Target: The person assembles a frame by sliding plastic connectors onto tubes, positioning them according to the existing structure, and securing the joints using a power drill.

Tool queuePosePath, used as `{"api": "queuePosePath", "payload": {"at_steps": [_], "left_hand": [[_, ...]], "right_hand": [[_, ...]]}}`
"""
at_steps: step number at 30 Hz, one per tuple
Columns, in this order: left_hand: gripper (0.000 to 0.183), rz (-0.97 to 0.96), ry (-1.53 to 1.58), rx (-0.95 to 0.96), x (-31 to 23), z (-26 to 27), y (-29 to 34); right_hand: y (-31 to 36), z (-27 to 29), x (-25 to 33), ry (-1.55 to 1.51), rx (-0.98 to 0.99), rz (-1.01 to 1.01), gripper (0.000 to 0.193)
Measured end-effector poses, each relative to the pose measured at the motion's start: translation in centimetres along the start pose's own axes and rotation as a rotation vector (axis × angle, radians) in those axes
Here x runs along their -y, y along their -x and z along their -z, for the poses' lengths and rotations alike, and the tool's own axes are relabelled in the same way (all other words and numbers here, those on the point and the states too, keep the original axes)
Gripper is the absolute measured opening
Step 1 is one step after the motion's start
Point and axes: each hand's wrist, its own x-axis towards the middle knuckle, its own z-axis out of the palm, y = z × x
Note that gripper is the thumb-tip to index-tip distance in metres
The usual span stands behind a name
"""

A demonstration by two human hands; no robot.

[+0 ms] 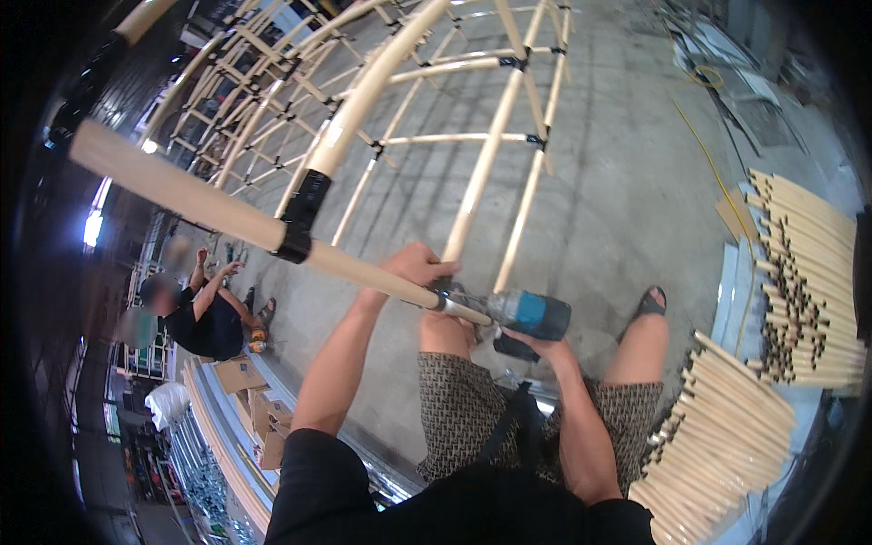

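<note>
My right hand (538, 345) grips a blue and black cordless drill (531, 312), its nose pointing left at the near end of a beige pipe (363, 272). My left hand (420, 267) is closed around the pipe work beside the drill's nose, where a joint sits; part of its grip is hidden. The pipe runs up to the left through a black pipe joint (295, 238), which ties it to another beige pipe (363, 100). Whether the drill's bit touches a screw is too small to tell.
A frame of beige pipes and black joints (477, 182) stands ahead on the concrete floor. Stacked pipes (727, 436) lie at right, near a yellow cord (699, 136). At left, a person (211, 313) in black sits low beside cardboard boxes (241, 374).
</note>
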Motion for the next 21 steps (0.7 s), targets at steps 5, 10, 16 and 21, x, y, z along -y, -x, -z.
{"api": "queuePosePath", "payload": {"at_steps": [5, 10, 16, 21], "left_hand": [[0.050, -0.172, 0.568, -0.290, 3.5, 2.0, 3.3], [0.043, -0.378, 0.769, -0.544, 5.5, 8.5, 12.2], [0.077, -0.564, 1.451, -0.606, 2.0, 7.6, 17.0], [0.089, -0.527, 1.645, -0.715, -5.8, 6.0, 15.8]], "right_hand": [[1.0, -1.2, -1.6, -0.009, -0.035, 0.067, 0.044], [1.2, 1.0, -1.4, 0.045, -0.074, 0.088, 0.041], [-0.6, 1.6, 0.7, -0.464, -0.306, -0.210, 0.031], [-1.1, 1.3, 2.9, -0.763, -0.319, -0.282, 0.026]]}}
